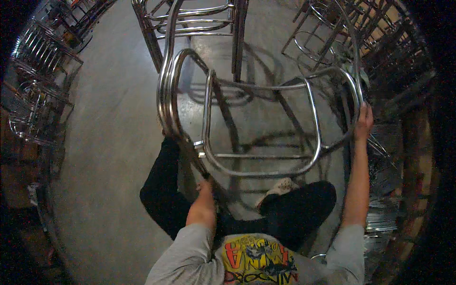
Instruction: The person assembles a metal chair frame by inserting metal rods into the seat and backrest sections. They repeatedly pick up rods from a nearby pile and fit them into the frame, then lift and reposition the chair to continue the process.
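Grasping the right-hand tube of a shiny bent-metal frame [166, 97], the right hand [364, 122] has its grip closed there. The left hand [203, 186] is at the frame's near left part; its fingers are mostly hidden, so I cannot tell its grip. The frame is over the middle of the floor [104, 166]. Another metal frame [194, 34] stands toward the floor's far edge; more metal furniture [42, 47] lines its left edge.
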`<action>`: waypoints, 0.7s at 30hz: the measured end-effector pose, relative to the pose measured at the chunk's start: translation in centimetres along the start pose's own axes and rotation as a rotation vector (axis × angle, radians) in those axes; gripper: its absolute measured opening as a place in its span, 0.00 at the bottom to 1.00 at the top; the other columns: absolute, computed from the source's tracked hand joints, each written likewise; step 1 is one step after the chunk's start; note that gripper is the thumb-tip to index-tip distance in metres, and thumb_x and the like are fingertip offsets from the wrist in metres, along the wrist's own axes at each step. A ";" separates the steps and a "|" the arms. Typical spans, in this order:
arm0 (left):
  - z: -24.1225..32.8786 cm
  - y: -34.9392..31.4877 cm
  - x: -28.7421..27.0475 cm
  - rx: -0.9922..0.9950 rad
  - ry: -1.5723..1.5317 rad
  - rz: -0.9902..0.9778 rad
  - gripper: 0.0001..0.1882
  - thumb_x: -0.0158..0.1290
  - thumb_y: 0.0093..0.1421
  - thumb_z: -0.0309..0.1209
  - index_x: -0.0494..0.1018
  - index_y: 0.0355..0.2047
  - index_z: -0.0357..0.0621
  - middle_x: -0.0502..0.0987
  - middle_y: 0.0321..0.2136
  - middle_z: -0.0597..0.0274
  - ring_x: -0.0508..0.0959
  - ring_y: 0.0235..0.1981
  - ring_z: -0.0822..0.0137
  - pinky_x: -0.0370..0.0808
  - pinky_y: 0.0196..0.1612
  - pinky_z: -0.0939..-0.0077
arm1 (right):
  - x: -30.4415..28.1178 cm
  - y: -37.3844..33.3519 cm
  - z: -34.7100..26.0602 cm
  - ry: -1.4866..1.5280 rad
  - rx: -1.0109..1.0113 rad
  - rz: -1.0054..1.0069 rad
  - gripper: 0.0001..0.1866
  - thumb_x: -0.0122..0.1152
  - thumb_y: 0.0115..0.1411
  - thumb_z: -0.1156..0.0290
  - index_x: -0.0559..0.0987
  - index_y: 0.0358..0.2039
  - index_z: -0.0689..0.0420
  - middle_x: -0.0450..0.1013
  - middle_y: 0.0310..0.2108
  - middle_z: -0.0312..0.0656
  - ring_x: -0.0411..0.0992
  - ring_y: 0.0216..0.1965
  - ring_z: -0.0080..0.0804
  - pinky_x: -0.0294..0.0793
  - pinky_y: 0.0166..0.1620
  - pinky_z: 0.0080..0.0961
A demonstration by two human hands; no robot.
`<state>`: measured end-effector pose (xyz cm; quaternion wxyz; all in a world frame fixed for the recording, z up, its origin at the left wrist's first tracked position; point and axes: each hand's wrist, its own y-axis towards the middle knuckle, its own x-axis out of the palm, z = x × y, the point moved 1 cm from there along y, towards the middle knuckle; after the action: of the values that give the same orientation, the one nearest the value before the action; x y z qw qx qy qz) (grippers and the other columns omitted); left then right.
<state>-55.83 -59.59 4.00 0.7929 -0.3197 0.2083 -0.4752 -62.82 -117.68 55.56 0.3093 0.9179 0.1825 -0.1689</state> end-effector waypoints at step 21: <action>9.7 -21.6 7.9 1.190 1.681 -1.019 0.09 0.46 0.59 0.28 0.73 0.37 0.42 0.77 0.38 0.42 0.78 0.40 0.40 0.75 0.42 0.47 | 0.5 -0.9 -6.0 -0.410 0.057 -0.153 0.47 0.70 0.46 0.62 0.59 0.65 0.56 0.73 0.52 0.55 0.72 0.52 0.48 0.71 0.53 0.35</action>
<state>-59.40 -71.05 25.93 0.1445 0.4765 0.2608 -0.8271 -61.55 -113.12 59.39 0.2998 0.8563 0.1801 -0.3800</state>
